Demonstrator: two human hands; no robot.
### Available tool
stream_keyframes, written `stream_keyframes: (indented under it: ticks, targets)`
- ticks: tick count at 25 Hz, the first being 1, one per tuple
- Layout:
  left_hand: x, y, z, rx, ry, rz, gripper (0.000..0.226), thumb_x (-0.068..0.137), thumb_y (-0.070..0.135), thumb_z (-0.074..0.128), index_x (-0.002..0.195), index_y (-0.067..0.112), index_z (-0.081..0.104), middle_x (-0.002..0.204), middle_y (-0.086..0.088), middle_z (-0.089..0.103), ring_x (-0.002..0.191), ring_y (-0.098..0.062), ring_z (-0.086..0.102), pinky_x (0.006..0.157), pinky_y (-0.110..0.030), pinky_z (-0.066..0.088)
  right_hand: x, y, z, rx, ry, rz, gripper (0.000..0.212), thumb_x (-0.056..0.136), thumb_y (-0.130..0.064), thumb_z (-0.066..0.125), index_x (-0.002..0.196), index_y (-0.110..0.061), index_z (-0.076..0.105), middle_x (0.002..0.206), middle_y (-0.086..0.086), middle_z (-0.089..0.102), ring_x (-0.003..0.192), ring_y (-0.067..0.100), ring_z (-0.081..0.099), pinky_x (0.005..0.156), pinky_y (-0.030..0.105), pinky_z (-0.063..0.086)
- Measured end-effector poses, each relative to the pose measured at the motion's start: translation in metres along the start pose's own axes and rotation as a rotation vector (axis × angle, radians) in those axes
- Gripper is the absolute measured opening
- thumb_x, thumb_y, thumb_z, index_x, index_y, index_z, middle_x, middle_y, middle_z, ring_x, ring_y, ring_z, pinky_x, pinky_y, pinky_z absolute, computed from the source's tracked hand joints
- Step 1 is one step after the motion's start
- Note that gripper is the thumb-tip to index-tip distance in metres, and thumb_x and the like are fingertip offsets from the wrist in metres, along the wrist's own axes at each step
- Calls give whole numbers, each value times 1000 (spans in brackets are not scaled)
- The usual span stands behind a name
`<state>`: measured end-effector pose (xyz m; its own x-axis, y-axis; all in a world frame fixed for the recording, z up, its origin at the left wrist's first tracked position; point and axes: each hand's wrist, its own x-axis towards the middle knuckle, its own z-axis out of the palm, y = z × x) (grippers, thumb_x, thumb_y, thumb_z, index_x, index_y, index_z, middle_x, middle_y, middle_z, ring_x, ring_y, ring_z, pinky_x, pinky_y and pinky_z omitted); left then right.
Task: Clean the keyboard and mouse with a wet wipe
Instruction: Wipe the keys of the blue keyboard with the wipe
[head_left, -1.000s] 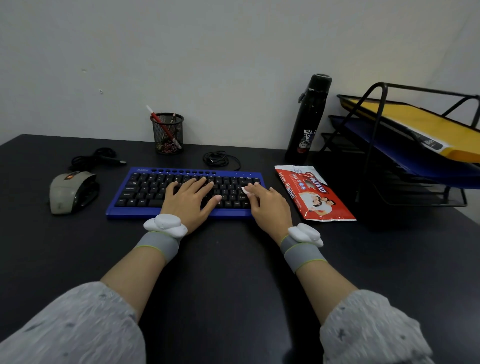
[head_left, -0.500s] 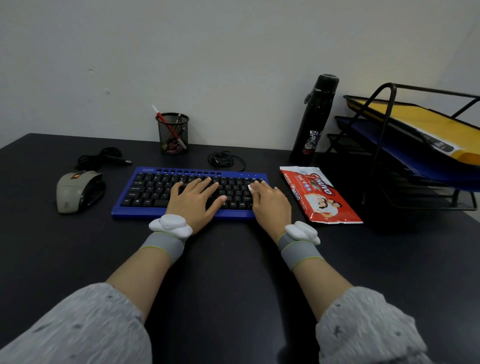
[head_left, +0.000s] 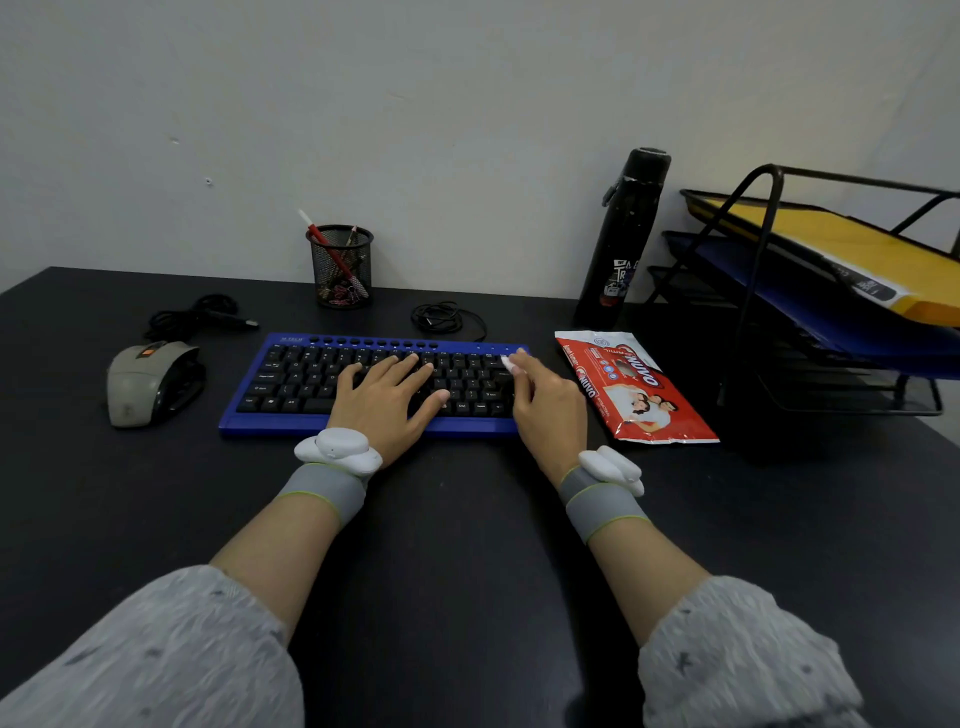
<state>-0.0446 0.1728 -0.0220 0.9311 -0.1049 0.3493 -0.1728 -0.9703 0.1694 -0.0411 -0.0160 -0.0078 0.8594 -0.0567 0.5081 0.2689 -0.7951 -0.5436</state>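
The left hand rests, fingers spread, on the blue keyboard, the right hand pinches a white wipe in its fingers at the keyboard's far right corner beside the red wipe pack, the mouse sits apart leftward, bare table lies nearer, and a mesh cup holds pens.

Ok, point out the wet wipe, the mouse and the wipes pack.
wet wipe (head_left: 508, 362), head view, its exposed white end.
mouse (head_left: 137, 384), head view, grey top shell.
wipes pack (head_left: 641, 397), head view, printed front face.
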Motion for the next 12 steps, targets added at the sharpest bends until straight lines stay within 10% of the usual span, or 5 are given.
stream_keyframes:
  ticks: [12]
  targets:
    - [1, 0, 0, 9, 11, 4, 54, 94, 55, 31, 142, 30, 39, 152, 7, 32, 142, -12, 23, 113, -39, 8, 26, -13, 18, -216, -250, 81, 34, 100, -21, 35, 125, -10, 56, 132, 13, 56, 117, 34, 53, 93, 39, 41]
